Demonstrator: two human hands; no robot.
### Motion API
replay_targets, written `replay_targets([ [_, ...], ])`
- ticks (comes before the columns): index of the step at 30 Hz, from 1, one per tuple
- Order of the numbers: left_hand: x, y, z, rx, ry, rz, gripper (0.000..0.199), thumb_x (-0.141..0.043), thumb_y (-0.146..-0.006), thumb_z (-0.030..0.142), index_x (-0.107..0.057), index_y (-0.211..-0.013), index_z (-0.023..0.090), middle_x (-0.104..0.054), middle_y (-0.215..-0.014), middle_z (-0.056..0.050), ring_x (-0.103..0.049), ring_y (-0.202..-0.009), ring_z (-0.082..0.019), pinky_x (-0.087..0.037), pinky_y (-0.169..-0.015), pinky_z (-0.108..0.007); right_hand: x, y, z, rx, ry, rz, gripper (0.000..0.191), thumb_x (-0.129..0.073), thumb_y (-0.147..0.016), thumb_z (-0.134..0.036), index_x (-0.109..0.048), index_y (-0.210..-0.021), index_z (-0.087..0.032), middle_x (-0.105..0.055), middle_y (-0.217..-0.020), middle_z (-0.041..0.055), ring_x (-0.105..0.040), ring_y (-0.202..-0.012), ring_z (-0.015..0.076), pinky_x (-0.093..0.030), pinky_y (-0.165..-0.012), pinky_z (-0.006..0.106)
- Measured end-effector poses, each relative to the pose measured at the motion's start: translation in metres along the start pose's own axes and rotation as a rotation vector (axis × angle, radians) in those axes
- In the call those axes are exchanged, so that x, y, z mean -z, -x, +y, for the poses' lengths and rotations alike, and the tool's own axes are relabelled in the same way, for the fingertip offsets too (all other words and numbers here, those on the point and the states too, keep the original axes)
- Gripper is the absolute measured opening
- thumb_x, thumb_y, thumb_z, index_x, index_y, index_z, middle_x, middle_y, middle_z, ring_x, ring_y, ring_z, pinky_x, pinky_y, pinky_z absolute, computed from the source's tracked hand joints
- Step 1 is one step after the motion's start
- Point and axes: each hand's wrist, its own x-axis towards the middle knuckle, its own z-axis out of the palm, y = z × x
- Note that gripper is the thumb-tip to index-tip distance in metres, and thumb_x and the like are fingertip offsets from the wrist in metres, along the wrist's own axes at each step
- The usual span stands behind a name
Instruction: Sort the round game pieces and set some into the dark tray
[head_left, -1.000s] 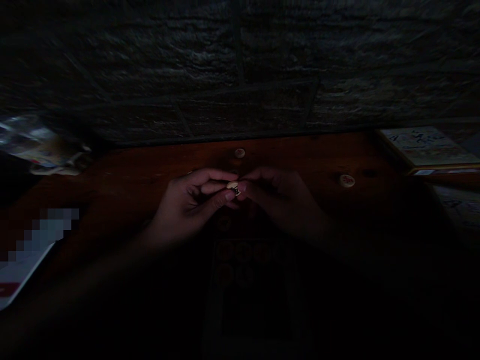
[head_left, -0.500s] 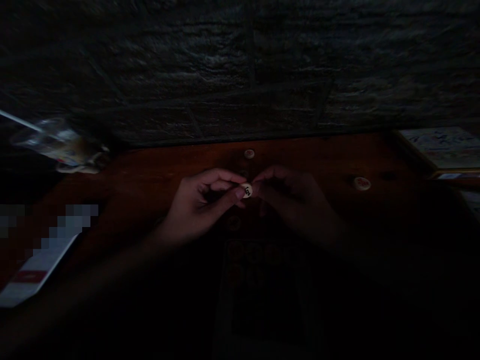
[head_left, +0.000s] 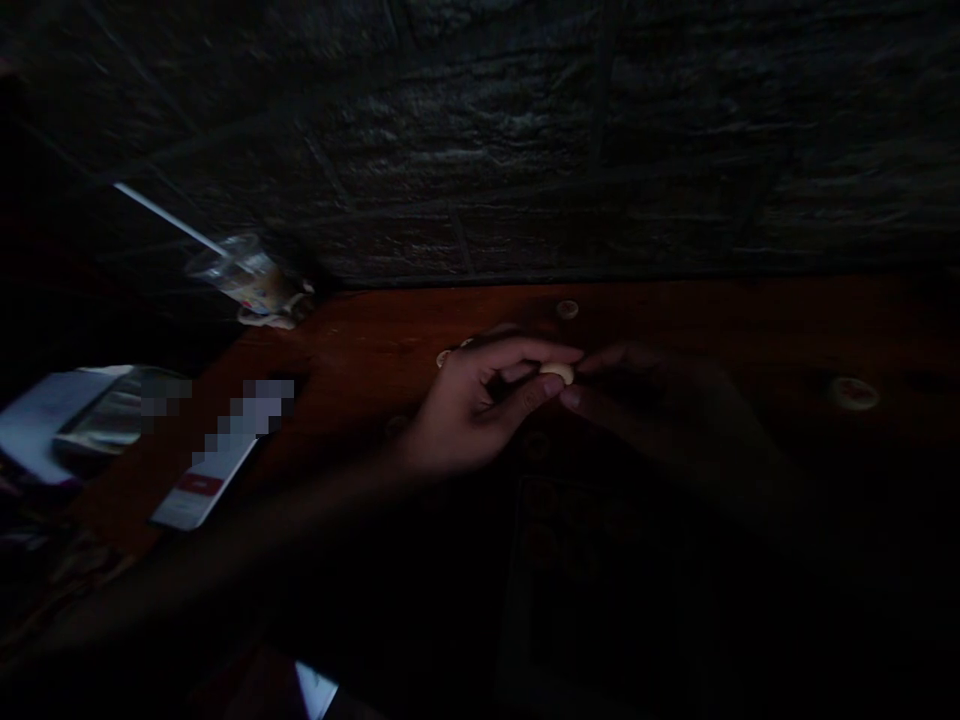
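Note:
A small pale round piece (head_left: pixel 557 374) is pinched between the thumb and fingers of my left hand (head_left: pixel 487 405), its edge turned toward me. My right hand (head_left: pixel 652 390), deep in shadow, has its thumb and forefinger together at the right edge of the same piece. Behind my hands, a round piece with a marking (head_left: pixel 568 310) lies on the wooden table (head_left: pixel 375 320). Another marked piece (head_left: pixel 854 393) rests to the right. Pale pieces (head_left: pixel 443 358) show partly beside the back of my left hand. In the dark nearer me, a faint round piece (head_left: pixel 535 445) is visible.
A clear cup with a straw (head_left: pixel 255 280) stands at the table's back left corner. A phone (head_left: pixel 199 495) lies on the left, partly pixelated. Behind the table rises a dark brick wall (head_left: pixel 465 150). Dim round shapes in a pale outline (head_left: pixel 517 570) show at the front.
The view has swung left, so things appear farther right. The held piece has tilted from showing its marked face to showing its edge. Both hands remain at it.

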Motion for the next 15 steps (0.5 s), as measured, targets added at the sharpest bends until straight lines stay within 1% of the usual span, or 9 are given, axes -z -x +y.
replay_targets([
  [4,0.0014,-0.0010,0.0001,-0.039,-0.014,-0.013,0.019,-0.075,-0.095,0.021,-0.080,-0.113,0.019,-0.083,-0.107,-0.008,-0.078,-0.100,-0.018,-0.061,-0.090,-0.027,-0.0007,0.0003,0.0001,0.059,0.015,-0.003,0.027,-0.082,-0.083,-0.044,-0.082,-0.101,-0.025,-0.082,-0.093,0.0036,-0.076,-0.081,0.0239,-0.056,-0.069,0.036],
  [7,0.0012,-0.0020,0.0007,0.015,0.011,0.016,0.014,-0.079,-0.092,0.021,-0.081,-0.105,0.018,-0.083,-0.107,-0.007,-0.079,-0.097,-0.018,-0.062,-0.089,-0.027,-0.0010,0.0019,-0.0025,0.079,0.010,0.002,0.022,-0.080,-0.085,-0.043,-0.083,-0.098,-0.025,-0.083,-0.094,0.0033,-0.076,-0.081,0.0220,-0.056,-0.070,0.034],
  [9,0.0007,-0.0027,0.0009,0.055,0.026,0.032,0.013,-0.080,-0.090,0.022,-0.081,-0.102,0.016,-0.084,-0.103,-0.007,-0.080,-0.092,-0.017,-0.063,-0.085,-0.026,-0.0009,0.0030,-0.0047,0.067,0.013,-0.001,0.021,-0.078,-0.088,-0.042,-0.083,-0.097,-0.023,-0.082,-0.090,0.0034,-0.075,-0.075,0.0196,-0.056,-0.067,0.032],
  [11,0.0000,-0.0032,0.0006,0.066,0.020,0.032,0.012,-0.082,-0.088,0.020,-0.080,-0.099,0.015,-0.084,-0.099,-0.006,-0.080,-0.088,-0.017,-0.063,-0.081,-0.024,-0.0010,0.0036,-0.0068,0.046,-0.023,-0.025,0.022,-0.074,-0.092,-0.040,-0.081,-0.101,-0.022,-0.080,-0.084,0.0028,-0.073,-0.066,0.0165,-0.054,-0.061,0.029],
  [13,-0.0006,-0.0031,-0.0001,0.057,0.015,0.027,0.012,-0.083,-0.086,0.019,-0.079,-0.098,0.015,-0.084,-0.097,-0.006,-0.080,-0.085,-0.016,-0.063,-0.079,-0.023,-0.0013,0.0036,-0.0082,0.024,-0.098,-0.036,0.022,-0.072,-0.094,-0.039,-0.079,-0.104,-0.020,-0.079,-0.081,0.0019,-0.069,-0.059,0.0133,-0.053,-0.056,0.026],
  [15,-0.0011,-0.0022,-0.0008,0.042,0.010,0.013,0.016,-0.084,-0.085,0.019,-0.078,-0.100,0.016,-0.084,-0.095,-0.005,-0.079,-0.083,-0.015,-0.062,-0.078,-0.022,-0.0019,0.0030,-0.0086,0.003,-0.187,-0.014,0.022,-0.075,-0.092,-0.038,-0.077,-0.104,-0.019,-0.079,-0.083,0.0015,-0.067,-0.054,0.0107,-0.052,-0.052,0.023],
])
